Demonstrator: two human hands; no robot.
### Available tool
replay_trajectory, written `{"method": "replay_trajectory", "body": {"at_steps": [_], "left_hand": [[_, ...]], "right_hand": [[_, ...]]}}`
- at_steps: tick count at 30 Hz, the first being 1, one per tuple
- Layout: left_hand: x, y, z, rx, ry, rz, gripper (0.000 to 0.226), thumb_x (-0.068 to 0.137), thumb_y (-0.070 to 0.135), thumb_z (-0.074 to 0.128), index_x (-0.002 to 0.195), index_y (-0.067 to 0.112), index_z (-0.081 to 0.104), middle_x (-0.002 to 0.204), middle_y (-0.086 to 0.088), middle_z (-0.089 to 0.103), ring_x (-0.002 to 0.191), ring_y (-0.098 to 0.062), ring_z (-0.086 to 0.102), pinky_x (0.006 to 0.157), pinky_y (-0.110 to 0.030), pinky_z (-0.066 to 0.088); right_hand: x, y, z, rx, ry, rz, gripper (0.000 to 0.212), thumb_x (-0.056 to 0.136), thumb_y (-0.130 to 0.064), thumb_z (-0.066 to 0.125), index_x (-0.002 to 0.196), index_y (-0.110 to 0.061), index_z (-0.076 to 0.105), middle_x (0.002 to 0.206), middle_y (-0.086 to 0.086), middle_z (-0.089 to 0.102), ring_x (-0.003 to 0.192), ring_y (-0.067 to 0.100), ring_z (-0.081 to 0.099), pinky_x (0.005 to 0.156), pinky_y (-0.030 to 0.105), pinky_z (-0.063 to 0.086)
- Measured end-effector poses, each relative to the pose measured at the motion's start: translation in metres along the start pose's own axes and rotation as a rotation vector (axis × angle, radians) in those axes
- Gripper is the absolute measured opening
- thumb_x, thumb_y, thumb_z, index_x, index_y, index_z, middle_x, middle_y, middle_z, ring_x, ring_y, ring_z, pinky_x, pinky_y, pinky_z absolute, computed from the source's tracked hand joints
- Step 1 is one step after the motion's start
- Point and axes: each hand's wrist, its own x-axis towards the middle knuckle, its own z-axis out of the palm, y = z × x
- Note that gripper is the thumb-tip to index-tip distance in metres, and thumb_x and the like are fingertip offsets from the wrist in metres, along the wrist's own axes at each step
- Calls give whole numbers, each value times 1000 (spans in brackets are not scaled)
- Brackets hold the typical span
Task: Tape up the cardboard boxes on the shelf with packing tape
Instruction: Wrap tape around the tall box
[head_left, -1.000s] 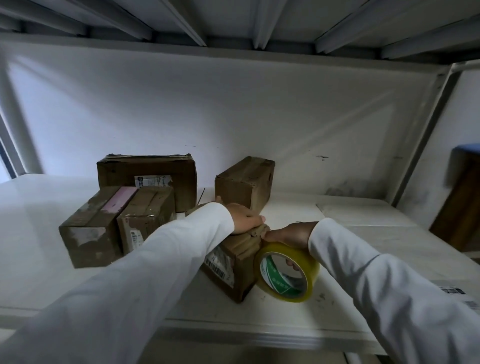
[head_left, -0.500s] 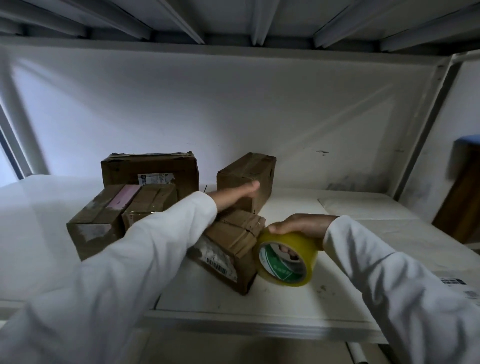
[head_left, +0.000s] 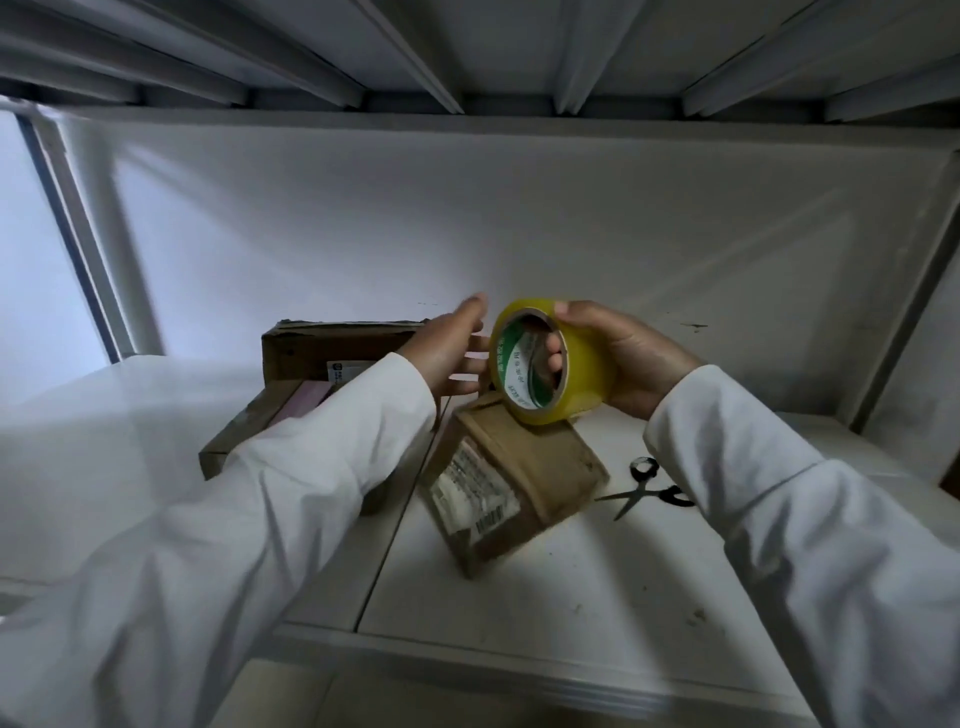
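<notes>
Boxes — three visible; right hand (head_left: 631, 358) grips one tape roll (head_left: 553, 361) — left hand (head_left: 449, 353) spread wide.

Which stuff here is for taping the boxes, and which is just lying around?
For the job:
- tape roll, held up in the right hand
- left hand, open beside the roll
- labelled box at the front
- boxes behind the left sleeve
- scissors, probably for cutting tape

Just there:
- shelf

A white metal shelf (head_left: 519, 597) has a pale back panel (head_left: 467, 218) behind, ribbed shelving (head_left: 467, 47) overhead, and a bright window (head_left: 36, 270) far left.
</notes>
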Motion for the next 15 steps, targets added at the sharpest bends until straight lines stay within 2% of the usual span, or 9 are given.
{"method": "replay_trajectory", "body": {"at_steps": [3,5,7,9,11,14,15], "left_hand": [[-15,-2,8,528,-42,110,82,76,68,48,134,11,40,133,-7,52,119,-25,53,100,-35,42],[-27,-9,13,732,-89,144,94,71,68,60,141,14,27,136,-6,47,123,-26,47,102,-33,39],[-32,-20,14,886,-115,189,113,58,70,72,144,20,18,141,-4,40,131,-27,39,109,-42,35],[-27,-31,12,1102,-104,189,130,52,76,72,149,23,3,152,-2,23,140,-28,22,113,-51,24],[-20,-37,10,1166,-89,137,132,56,75,70,150,23,-8,156,0,15,142,-29,16,114,-55,18],[-15,-41,6,1148,-70,84,124,59,71,68,150,24,-3,150,-2,28,137,-29,25,112,-54,22],[-15,-42,4,1141,-64,55,125,60,71,67,150,22,-4,149,-3,28,136,-29,26,112,-52,23]], "right_hand": [[15,12,6,-26,125,-19,19,80,-25,65,85,-7,62,64,3,62,55,14,60,59,26,52],[24,18,5,-38,186,-19,27,73,-32,71,85,-8,63,65,3,62,56,15,60,62,29,51],[30,21,6,-47,183,-21,25,77,-34,68,81,-10,63,61,1,61,53,14,59,60,27,50],[33,22,8,-79,174,-19,24,87,-32,60,79,-9,62,58,2,62,51,13,58,55,23,51],[35,24,13,-136,189,-1,28,89,-35,58,85,-7,64,61,3,65,53,14,61,55,22,53],[40,24,14,-201,233,60,42,86,-44,60,101,-5,67,70,5,66,61,18,63,61,26,54],[40,21,15,-233,228,94,41,86,-44,59,98,-5,67,69,5,65,61,18,61,60,26,53]]}}
